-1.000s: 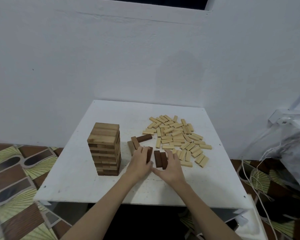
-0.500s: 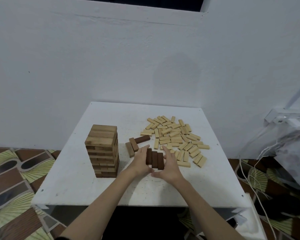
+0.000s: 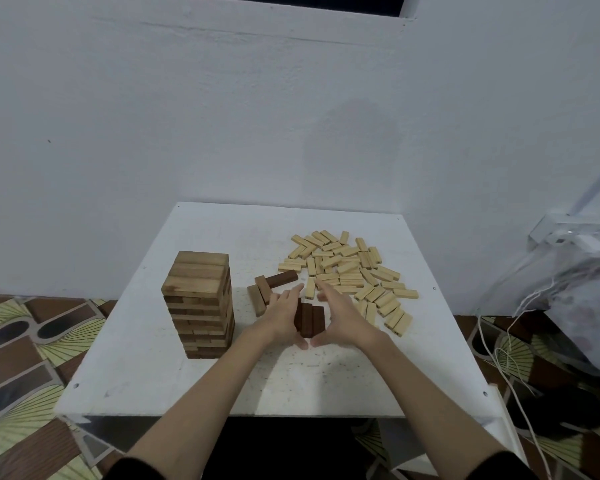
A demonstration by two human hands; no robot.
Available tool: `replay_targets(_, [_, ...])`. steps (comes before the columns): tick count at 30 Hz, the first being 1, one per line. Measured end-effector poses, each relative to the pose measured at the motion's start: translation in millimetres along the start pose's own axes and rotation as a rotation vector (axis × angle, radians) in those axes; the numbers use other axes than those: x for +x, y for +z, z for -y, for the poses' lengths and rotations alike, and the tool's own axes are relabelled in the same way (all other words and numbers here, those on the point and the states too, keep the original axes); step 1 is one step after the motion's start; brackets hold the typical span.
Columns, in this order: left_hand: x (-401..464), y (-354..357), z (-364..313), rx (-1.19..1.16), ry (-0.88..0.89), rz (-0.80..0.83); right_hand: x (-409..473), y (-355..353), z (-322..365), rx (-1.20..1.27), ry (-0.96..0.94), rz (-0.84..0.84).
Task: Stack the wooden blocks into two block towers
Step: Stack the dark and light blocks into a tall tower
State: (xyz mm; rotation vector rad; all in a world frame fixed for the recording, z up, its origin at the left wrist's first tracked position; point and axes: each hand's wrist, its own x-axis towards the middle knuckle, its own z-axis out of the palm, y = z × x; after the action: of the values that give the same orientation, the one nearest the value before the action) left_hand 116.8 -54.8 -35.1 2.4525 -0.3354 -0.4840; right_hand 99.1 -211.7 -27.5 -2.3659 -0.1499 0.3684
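Note:
A tall brown block tower (image 3: 200, 303) stands on the left of the white table (image 3: 146, 386). Three dark brown blocks (image 3: 310, 320) lie side by side in a row at the table's middle. My left hand (image 3: 281, 318) presses flat against the row's left side and my right hand (image 3: 340, 315) against its right side, fingers straight, thumbs meeting at the near end. Three more brown blocks (image 3: 269, 287) lie loose just behind my left hand. A spread of several pale blocks (image 3: 350, 271) covers the right part of the table.
A white wall rises right behind the table. White cables (image 3: 506, 327) and a plastic bag (image 3: 589, 299) hang at the right. Patterned floor tiles show on both sides.
The three dark blocks, apart a second ago, are now pushed together into one tight row. Both hands have closed in on its sides.

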Motion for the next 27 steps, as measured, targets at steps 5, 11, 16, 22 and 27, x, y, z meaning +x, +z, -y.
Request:
replay_targets(5, [4.5,-1.7,0.5,-0.035,-0.034,0.002,7.5,-1.4,4.3,-0.007,0.005,0.078])
replay_targets(11, [1.4,-4.0,0.4,-0.059,-0.016,-0.01,7.0,-0.8,5.4,-0.007,-0.008,0.106])
replay_targets(16, [-4.7,-4.0,0.5,-0.093,0.016,0.018,-0.1,2.3,5.4,-0.026,-0.039,0.088])
replay_targets(22, [-11.5,-1.9,1.9,-0.125,0.043,0.039,-7.6,7.2,5.6,-0.087,-0.062,0.067])
replay_targets(27, [-15.4,-1.9,4.6,-0.082,0.043,0.052,-13.3,12.5,9.7,-0.122,-0.072,0.056])
